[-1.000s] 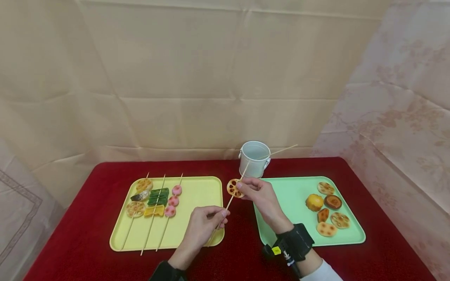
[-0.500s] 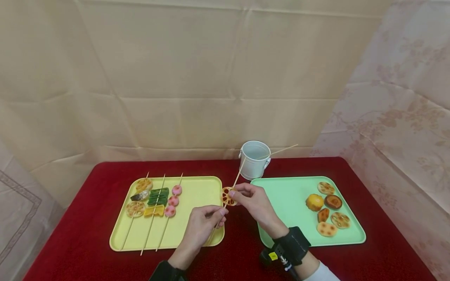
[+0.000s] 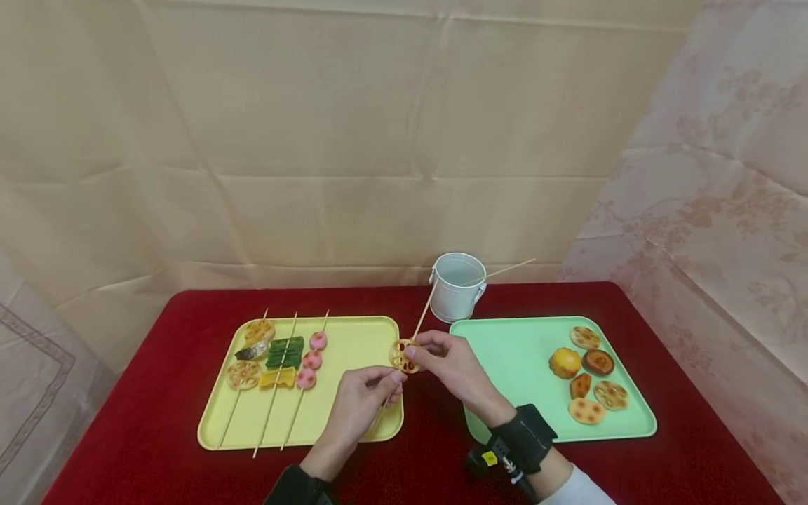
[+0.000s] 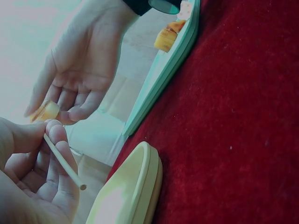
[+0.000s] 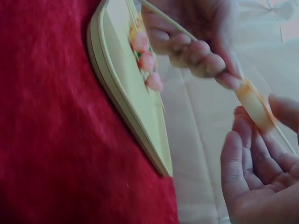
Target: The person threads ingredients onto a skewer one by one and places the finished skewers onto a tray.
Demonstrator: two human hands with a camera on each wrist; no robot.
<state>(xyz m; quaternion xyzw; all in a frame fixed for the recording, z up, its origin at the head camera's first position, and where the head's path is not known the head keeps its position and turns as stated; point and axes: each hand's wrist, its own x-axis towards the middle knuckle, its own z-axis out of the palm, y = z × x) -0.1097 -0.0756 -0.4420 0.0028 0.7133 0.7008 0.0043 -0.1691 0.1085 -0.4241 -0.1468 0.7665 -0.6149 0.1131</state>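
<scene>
Between thumb and fingers my left hand [image 3: 362,400] pinches a thin bamboo skewer [image 3: 424,312], which slants up to the right. Threaded on it is a lotus root slice [image 3: 399,355], round with dark holes. My right hand [image 3: 457,368] grips the slice at its right edge. The slice sits right at the left fingertips, with a long bare length of skewer above it. In the left wrist view the blunt skewer end [image 4: 74,177] sticks out below the left hand. Edge-on in the right wrist view, the slice [image 5: 254,105] lies between both hands' fingers.
A yellow tray [image 3: 353,333] at left bears three filled skewers, one with pink balls [image 3: 312,360]. The green tray [image 3: 505,337] at right holds several loose pieces, including a mushroom cap [image 3: 597,362]. Behind stands a white bucket [image 3: 451,298] with a skewer [image 3: 514,266] leaning out.
My right hand has slid the lotus root slice down the skewer, toward the lower left, up to my left fingertips. The skewer's upper end has shifted slightly left.
</scene>
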